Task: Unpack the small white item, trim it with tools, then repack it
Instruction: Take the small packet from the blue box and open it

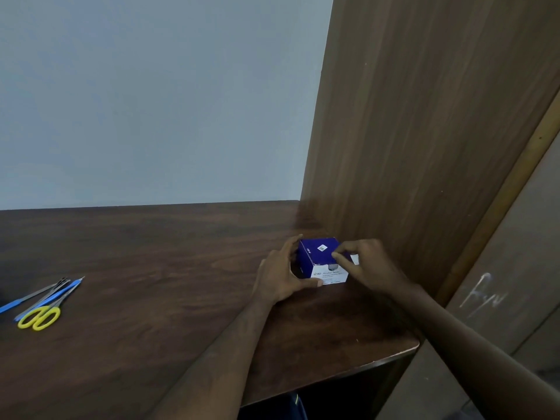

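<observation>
A small blue and white box (318, 256) of alcohol swabs stands on the dark wooden table (151, 268), near its right end by a wooden panel. My left hand (280, 275) grips the box's left side, thumb at the lower front edge and fingers behind. My right hand (366, 265) reaches over the box's right top edge, its fingertips pinching at the box's opening. A bit of white (354, 259) shows by the right hand's fingers; what it is cannot be told. The white item itself is hidden.
Yellow-handled scissors (41, 316), a blue-handled tool (42, 295) and thin metal tweezers (45, 291) lie together at the table's far left. A tall wooden panel (424, 131) rises right behind the box. The table's front right corner (415, 344) is close to my right forearm.
</observation>
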A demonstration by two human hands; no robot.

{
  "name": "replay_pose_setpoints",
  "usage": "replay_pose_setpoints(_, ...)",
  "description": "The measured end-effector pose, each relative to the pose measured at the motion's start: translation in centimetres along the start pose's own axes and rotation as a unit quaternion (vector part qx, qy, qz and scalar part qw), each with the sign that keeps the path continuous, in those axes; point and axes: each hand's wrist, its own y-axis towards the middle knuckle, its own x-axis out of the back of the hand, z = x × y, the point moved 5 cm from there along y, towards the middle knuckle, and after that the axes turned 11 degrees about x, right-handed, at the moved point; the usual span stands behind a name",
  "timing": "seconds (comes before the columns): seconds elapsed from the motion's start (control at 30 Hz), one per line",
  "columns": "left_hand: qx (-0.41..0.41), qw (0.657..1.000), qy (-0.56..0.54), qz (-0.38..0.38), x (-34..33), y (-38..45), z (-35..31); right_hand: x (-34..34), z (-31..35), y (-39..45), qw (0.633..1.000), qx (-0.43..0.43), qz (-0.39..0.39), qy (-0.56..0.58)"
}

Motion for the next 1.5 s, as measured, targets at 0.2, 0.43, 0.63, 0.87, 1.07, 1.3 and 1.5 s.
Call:
replay_pose_setpoints(0.2,-0.002,1.000,0.013,0.005,0.3,-0.8,-0.4,-2.5,5.6,-0.6,0.936,-0.137,-0.177,0.271)
replay_pose_setpoints(0.43,0.000,0.994,0.106,-0.005,7.9,-3.1,3.2,-8.8,12.2,1.1,0.920,-0.138,-0.120,0.347)
replay_pose_setpoints(0.63,-0.019,0.986,0.152,-0.058,15.7,-5.7,7.4,-14.4,15.7,7.5,0.917,-0.111,-0.132,0.359)
replay_pose_setpoints(0.87,0.034,0.998,-0.003,-0.061,17.5,-6.0,9.4,-18.9,17.7,13.4,0.903,-0.116,-0.221,0.351)
replay_pose_setpoints(1.07,0.060,0.991,-0.047,-0.114,17.8,-4.3,11.5,-19.7,16.8,14.8,0.903,-0.079,-0.232,0.351)
replay_pose_setpoints(1.3,0.086,0.965,-0.114,-0.219,19.6,-3.8,13.3,-19.3,17.1,15.2,0.915,-0.018,-0.177,0.362)
replay_pose_setpoints(1.5,0.087,0.964,-0.101,-0.231,19.8,-3.6,13.8,-18.4,18.0,14.7,0.924,0.011,-0.168,0.342)
